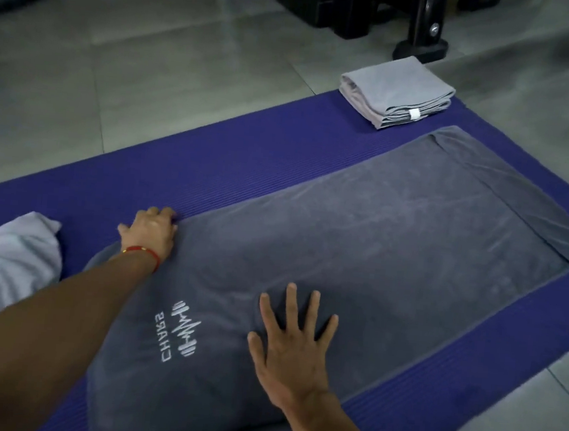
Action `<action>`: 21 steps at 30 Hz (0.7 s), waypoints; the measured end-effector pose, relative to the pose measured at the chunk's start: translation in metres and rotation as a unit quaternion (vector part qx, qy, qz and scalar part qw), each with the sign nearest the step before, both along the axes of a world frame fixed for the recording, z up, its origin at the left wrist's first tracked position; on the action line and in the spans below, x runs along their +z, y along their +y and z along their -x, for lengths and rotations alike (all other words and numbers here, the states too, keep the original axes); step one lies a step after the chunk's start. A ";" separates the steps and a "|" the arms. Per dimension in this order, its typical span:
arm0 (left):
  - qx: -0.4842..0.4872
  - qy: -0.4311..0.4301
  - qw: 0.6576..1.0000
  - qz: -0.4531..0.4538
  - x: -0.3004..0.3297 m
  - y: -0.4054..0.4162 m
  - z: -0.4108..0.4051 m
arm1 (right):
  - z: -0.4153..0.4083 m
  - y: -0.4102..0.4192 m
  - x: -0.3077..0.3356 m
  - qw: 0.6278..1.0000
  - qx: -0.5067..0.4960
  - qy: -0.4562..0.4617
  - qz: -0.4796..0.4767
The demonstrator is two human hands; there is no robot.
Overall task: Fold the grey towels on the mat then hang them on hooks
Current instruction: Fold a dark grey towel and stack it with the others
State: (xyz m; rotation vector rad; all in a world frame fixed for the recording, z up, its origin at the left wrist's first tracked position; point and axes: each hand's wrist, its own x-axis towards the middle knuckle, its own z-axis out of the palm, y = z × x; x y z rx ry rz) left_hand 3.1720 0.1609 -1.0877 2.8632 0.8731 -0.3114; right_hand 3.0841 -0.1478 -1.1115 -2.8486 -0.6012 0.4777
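Right hand (pixel 290 348) flat on dark towel (pixel 358 256) (left hand (pixel 151 233) seemingly grips its edge).

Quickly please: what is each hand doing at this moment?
Left hand: fingers curled over the edge of the dark grey towel, gripping it.
Right hand: open, fingers spread, pressing flat on the same towel.

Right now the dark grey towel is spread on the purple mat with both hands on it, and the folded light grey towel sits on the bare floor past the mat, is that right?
Not quite. The head view shows the folded light grey towel resting on the purple mat, at its far end, not on the bare floor. The rest holds: the dark grey towel is spread on the mat, with the left hand and right hand on it.
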 end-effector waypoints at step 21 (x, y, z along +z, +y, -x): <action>-0.218 -0.045 0.970 -0.100 -0.029 0.032 0.172 | 0.100 0.013 -0.010 0.964 0.244 -0.026 -0.103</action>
